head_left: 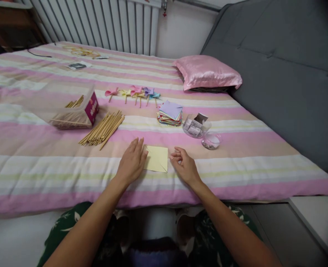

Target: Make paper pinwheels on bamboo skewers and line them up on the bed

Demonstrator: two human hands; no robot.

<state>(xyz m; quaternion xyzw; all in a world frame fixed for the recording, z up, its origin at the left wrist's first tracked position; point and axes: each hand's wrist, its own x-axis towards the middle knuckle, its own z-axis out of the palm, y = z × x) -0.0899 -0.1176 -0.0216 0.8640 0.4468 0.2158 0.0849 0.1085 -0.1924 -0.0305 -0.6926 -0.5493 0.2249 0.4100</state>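
Observation:
A square of pale yellow paper (156, 158) with slits at its corners lies flat on the striped bedspread. My left hand (132, 159) rests at its left edge, fingers stretched out and nothing held. On the other side, my right hand (184, 163) is just off the paper's right edge, fingers loosely curled and apart with nothing seen between them. Beyond the paper is a stack of coloured paper squares (171, 110), a lilac one on top. Right of the stack stand a clear tub holding small boxes (194, 128) and a round clear dish with small bits (210, 141).
Wooden sticks (104, 129) lie in a pile beside a clear plastic box (82, 111) with more sticks. Several finished paper pinwheels (136, 91) lie farther back. A pink pillow (208, 72) sits by the grey headboard (280, 74). A radiator (105, 26) stands behind the bed.

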